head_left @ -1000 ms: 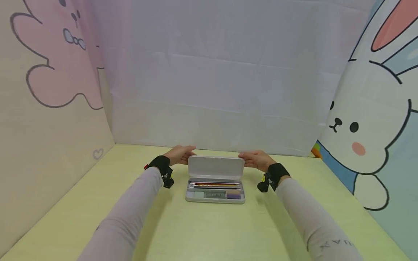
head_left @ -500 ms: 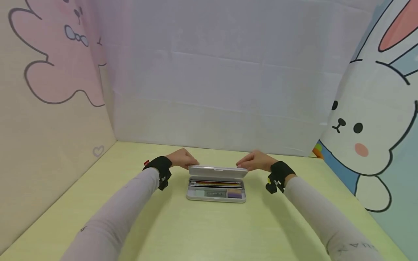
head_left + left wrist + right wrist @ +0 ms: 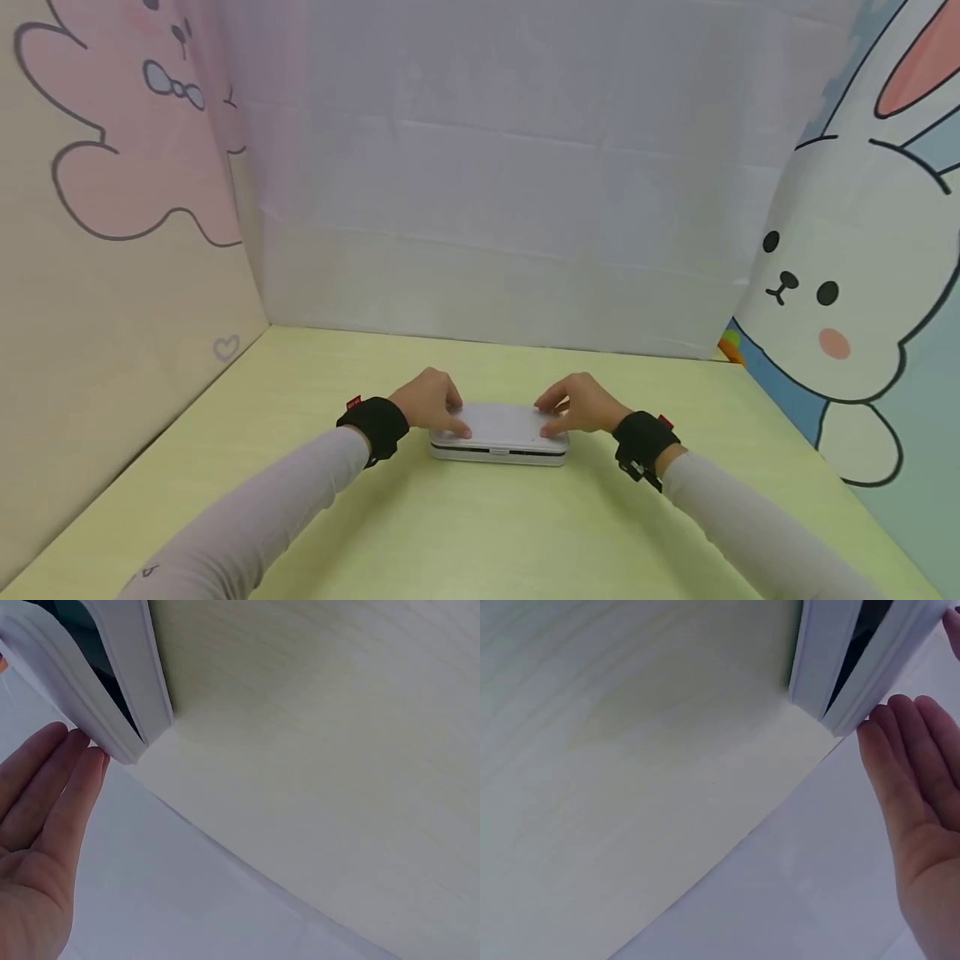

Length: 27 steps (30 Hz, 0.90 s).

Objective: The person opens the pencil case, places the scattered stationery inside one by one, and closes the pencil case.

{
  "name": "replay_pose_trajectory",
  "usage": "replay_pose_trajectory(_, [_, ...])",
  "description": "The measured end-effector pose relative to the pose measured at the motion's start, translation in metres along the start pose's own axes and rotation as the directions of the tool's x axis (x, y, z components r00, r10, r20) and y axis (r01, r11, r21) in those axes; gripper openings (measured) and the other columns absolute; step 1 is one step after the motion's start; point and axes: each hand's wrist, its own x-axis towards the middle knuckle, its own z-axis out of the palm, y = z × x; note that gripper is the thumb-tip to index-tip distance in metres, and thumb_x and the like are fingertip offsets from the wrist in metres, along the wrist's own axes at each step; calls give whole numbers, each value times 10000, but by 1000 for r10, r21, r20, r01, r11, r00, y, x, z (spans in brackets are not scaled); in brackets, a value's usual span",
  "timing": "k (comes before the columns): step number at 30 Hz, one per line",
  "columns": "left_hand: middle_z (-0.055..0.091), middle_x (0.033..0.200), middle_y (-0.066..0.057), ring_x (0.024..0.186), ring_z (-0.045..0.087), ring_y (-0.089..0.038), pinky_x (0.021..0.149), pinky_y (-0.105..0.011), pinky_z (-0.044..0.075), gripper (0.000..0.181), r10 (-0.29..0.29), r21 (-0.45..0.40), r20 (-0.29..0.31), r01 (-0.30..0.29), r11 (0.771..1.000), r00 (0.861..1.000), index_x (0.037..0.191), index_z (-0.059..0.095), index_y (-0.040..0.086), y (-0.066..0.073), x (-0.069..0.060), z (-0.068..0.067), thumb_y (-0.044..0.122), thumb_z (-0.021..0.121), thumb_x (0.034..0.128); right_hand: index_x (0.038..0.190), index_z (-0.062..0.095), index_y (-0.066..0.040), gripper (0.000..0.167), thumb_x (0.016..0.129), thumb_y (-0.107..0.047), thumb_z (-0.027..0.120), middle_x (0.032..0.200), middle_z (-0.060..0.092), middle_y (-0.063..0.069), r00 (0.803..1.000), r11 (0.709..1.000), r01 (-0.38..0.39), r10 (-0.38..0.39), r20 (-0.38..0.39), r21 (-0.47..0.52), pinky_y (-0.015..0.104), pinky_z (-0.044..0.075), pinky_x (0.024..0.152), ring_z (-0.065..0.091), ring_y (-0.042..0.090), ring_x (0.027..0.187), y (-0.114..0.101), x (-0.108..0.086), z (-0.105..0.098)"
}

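Note:
A white pencil case [image 3: 498, 427] lies on the table, its lid lowered almost onto the base. A narrow dark gap runs along the front edge, and in both wrist views the gap widens away from the hinge. My left hand [image 3: 427, 402] touches the left end of the lid; in the left wrist view its straight fingers [image 3: 71, 791] press the lid's outer face. At the right end, my right hand [image 3: 587, 404] does likewise, with fingers [image 3: 889, 769] extended against the lid in the right wrist view. The pencils and other contents are hidden beneath the lid.
The pale yellow table [image 3: 480, 525] reaches back to a white sheet [image 3: 495, 208] hanging behind it. A cream wall [image 3: 135, 333] with a pink drawn figure bounds the left side. A rabbit-printed wall [image 3: 832, 250] stands at the right.
The lid has swung down from upright, toward me, and now covers the contents. Both hands have come forward and down with it, fingers moving from the lid's edges onto its top.

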Motion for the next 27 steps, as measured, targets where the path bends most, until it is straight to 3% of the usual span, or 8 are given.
replay_pose_trajectory(7, [753,963,-73,904,664,-180,840,-346,549,477,-27,2,-51,27,1000,998,943,769,25,5,-5,11,365,890,631,1003,750,-27,340,698,-141,851,975,753,102,999,999,25,-27,-40,-46,333,578,822,703,218,903,-3,-8,8])
replay_pose_trajectory(14, [751,986,-97,939,674,-217,851,-354,547,487,14,-8,-117,-15,1000,993,973,759,6,9,-5,21,342,886,644,990,747,8,357,683,-136,858,955,754,124,995,995,22,-32,-97,-101,373,580,808,701,233,878,-6,-16,8])
replay_pose_trajectory(19, [745,1033,-114,1005,676,-256,894,-382,538,518,21,-25,-117,-24,999,993,1018,744,-7,13,-10,19,336,880,654,1032,731,11,395,701,-167,852,994,743,141,985,993,26,-45,-169,-114,374,581,802,688,254,892,-6,-20,14])
replay_pose_trajectory(22, [704,1170,-116,1125,638,-288,958,-420,509,646,-5,-10,-114,4,1000,993,1160,689,21,18,-15,11,419,848,677,1093,711,0,460,721,-236,842,1057,730,153,964,989,12,-50,-261,-147,387,579,805,682,290,942,-11,-22,14])
replay_pose_trajectory(24, [623,1314,-127,1251,561,-311,1020,-462,465,755,-35,-3,-137,35,999,990,1292,603,51,21,-18,4,489,801,710,1147,690,-17,530,722,-296,837,1117,714,157,937,982,-20,-47,-346,-189,417,568,828,671,320,1001,-16,-23,10])
replay_pose_trajectory(27, [482,1459,-162,1373,432,-347,1072,-520,403,853,-41,10,-229,45,999,973,1418,465,69,23,-21,-11,552,719,762,1247,631,-37,660,709,-362,833,1236,662,163,888,965,-101,-23,-460,-241,474,518,922,615,361,1135,-25,-25,-2])
